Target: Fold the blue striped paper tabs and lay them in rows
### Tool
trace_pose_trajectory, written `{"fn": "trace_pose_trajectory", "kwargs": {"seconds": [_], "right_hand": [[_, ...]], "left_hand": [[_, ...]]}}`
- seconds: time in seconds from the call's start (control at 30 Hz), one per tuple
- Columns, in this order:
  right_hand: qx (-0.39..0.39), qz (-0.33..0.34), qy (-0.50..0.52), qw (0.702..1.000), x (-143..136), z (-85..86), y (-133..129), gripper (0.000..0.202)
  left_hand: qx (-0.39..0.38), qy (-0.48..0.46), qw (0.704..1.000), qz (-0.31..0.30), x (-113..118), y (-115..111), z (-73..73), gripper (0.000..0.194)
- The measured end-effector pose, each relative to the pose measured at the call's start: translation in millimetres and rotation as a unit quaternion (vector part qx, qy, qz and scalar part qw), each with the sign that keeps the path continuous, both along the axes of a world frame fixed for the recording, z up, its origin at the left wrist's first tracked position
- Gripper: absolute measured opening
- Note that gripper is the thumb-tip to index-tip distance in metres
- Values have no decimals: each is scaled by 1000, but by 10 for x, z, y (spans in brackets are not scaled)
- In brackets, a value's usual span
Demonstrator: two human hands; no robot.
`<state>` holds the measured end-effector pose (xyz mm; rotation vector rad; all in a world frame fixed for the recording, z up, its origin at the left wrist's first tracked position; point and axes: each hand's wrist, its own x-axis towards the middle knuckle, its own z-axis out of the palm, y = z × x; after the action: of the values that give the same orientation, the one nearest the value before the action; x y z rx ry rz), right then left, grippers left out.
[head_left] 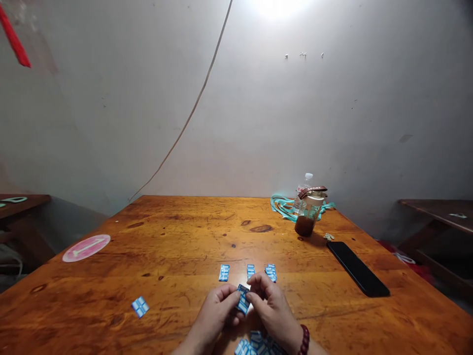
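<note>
Small blue-and-white cards lie on the wooden table. My left hand (220,306) grips a few blue cards (243,300) between thumb and fingers. From the other side, my right hand (269,301) pinches the same cards at their right edge; a dark red bead bracelet is on that wrist. Just beyond my hands are three small groups: a left one (224,272), a middle one (251,270) partly behind my right fingers, and a right one (271,272). A loose pile (258,344) sits close to me, partly hidden by my right forearm. One blue card (140,306) lies apart at the left.
On the right of the wooden table (185,231) are a black phone (357,268), a cup with dark liquid (308,217), a clear bottle (300,195) and turquoise straps (283,206). A pink round sticker (86,248) marks the left side. A wall stands behind.
</note>
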<state>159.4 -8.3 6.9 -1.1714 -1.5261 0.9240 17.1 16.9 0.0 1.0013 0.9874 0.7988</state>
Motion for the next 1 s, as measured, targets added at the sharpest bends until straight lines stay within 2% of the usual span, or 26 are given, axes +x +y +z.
{"fn": "trace_pose_trajectory", "kwargs": {"seconds": [0.17, 0.2, 0.4, 0.63, 0.73, 0.8, 0.9, 0.93, 1.0], "right_hand": [[9, -1, -38, 999, -12, 41, -16, 5], [8, -8, -35, 999, -14, 36, -9, 2], [-18, -35, 23, 999, 5, -5, 33, 13], [-37, -23, 36, 998, -37, -41, 39, 14], [-23, -15, -27, 999, 63, 34, 39, 13], [-24, 8, -105, 994, 211, 140, 17, 9], [-29, 118, -238, 964, 396, 285, -78, 30], [-7, 168, -286, 943, 404, 297, -125, 42], [65, 202, -348, 913, 316, 244, -228, 60]], "left_hand": [[31, 21, 999, -12, -17, -4, -9, 35], [30, 22, 999, -15, -17, -14, 4, 36], [31, 7, 999, -23, 10, -72, 107, 37], [43, 28, 998, -35, 2, -60, 77, 36], [61, 48, 996, -34, -19, -67, 101, 32], [68, 53, 996, -9, -48, -58, 135, 30], [48, 47, 997, 37, -105, -21, 177, 27], [44, 42, 997, 47, -121, -7, 183, 27], [44, 32, 997, 58, -144, 16, 182, 27]]}}
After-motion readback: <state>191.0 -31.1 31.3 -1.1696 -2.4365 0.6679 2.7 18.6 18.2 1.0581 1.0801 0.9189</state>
